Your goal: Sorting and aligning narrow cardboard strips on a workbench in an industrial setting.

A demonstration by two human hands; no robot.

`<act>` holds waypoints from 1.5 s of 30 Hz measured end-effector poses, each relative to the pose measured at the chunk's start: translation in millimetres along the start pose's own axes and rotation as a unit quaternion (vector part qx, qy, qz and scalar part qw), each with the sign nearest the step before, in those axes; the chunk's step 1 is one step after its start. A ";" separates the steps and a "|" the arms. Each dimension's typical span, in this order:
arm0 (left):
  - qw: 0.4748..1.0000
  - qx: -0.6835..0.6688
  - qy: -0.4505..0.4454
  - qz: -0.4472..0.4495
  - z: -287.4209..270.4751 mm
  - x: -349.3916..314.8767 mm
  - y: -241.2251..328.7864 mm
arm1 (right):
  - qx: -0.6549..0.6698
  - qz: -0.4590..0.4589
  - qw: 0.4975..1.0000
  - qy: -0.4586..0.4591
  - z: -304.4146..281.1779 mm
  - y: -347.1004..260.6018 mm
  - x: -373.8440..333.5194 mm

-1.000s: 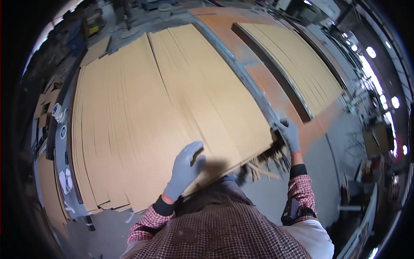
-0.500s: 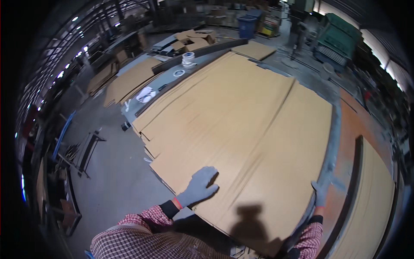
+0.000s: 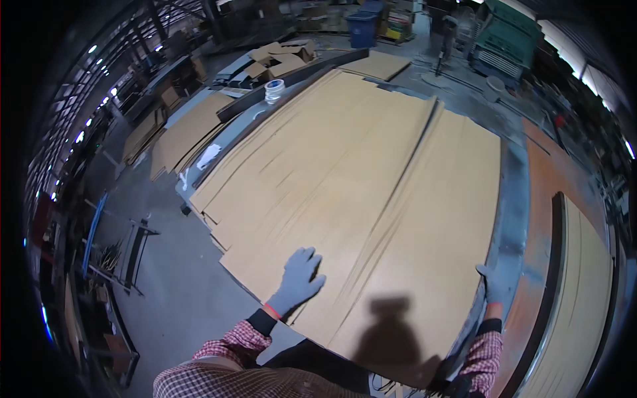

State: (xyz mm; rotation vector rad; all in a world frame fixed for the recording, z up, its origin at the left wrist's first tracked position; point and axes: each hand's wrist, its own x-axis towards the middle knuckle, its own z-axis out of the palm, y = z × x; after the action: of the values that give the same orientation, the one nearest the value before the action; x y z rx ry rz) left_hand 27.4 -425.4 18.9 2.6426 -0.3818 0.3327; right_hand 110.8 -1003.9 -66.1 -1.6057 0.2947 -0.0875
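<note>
Wide tan sheets that look like wood veneer (image 3: 318,179) lie stacked on a bench in front of me. A raised ridge with a dark line (image 3: 405,166) runs lengthwise along the top sheet. My left hand (image 3: 296,282), in a grey glove, rests palm down on the near left part of the sheet, fingers stretched forward and thumb apart. At the near right edge, my right hand (image 3: 496,285), also gloved, grips the veneer sheet. Its thumb lies over the edge, while its other fingers are partly hidden. A dark shadow falls on the sheet between my hands.
A bluish bench strip (image 3: 514,199) borders the sheets on the right. Beyond it lies another long tan stack (image 3: 570,292) with a dark edge. Tape rolls (image 3: 274,91) and a white cloth (image 3: 209,156) sit along the far left. Cardboard (image 3: 192,129) and a blue bin (image 3: 365,28) stand farther back.
The top sheet has shifted left, baring more bench along its right edge, and its ridge stands out more at the far end. Both hands remain at the sheet; the view has shifted slightly.
</note>
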 end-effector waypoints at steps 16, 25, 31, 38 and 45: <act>0.967 -0.210 -0.055 0.137 8.5 -17.9 176.2 | -0.252 -0.078 0.962 -0.069 -12.1 26.0 -288.5; 0.979 -0.191 -0.065 -0.004 -1.3 -97.7 233.7 | -0.301 -0.166 0.939 0.018 28.1 51.6 -285.4; 0.978 -0.184 -0.091 -0.033 -1.4 -128.9 220.7 | 0.106 0.001 0.994 -0.004 -65.4 86.2 -304.3; 0.960 -0.155 -0.169 0.163 24.9 -42.8 257.7 | -0.161 -0.123 0.971 0.130 -77.1 22.0 -306.7; 0.801 0.004 -0.311 0.511 75.3 53.4 300.9 | 0.046 0.028 0.942 0.331 33.3 4.8 -428.7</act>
State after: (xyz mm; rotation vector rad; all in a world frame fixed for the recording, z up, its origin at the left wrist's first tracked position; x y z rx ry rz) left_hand -6.0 -730.7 87.7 2.2097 -2.0124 -0.2593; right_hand -294.6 -868.0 -19.8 -1.4328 0.8432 -0.5953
